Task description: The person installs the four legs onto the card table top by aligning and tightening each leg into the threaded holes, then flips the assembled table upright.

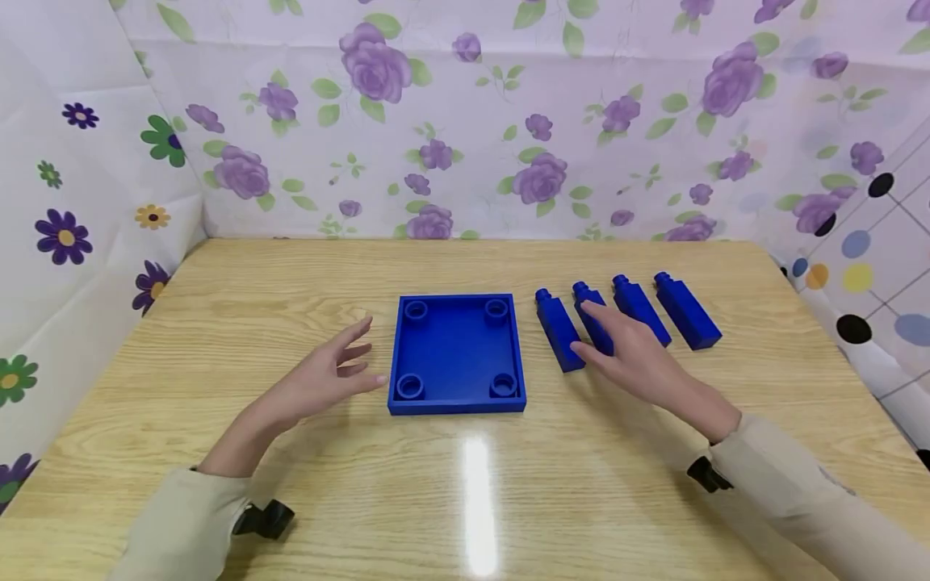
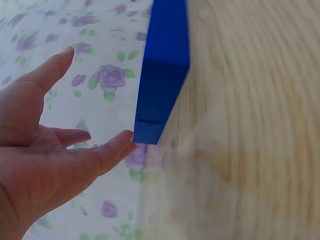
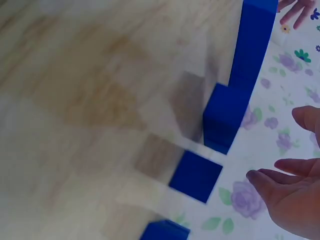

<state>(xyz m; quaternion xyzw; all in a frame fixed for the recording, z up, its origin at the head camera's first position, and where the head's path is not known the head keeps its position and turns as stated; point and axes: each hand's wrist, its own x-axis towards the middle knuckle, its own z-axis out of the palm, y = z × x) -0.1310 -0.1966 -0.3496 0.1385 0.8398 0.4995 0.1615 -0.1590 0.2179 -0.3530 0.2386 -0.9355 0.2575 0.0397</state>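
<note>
A shallow blue square frame (image 1: 458, 347) with a raised rim and a round socket in each corner lies on the wooden table. My left hand (image 1: 320, 379) hovers at its left side, fingers spread and thumb tip near the rim. To the right, several blue square posts with narrow ringed ends lie in a row. Over the second post (image 1: 594, 319) reaches my right hand (image 1: 632, 351), its thumb overlapping the leftmost post (image 1: 558, 331). In the right wrist view this hand (image 3: 295, 195) is apart from the posts' square ends (image 3: 196, 176), holding nothing.
Two more posts lie farther right, one partly behind my right hand and the rightmost post (image 1: 686, 311) in full sight. A flowered cloth (image 1: 465, 121) hangs along the table's back edge. Patterned sheets flank both sides. A light reflection marks the front of the wooden table (image 1: 378, 500).
</note>
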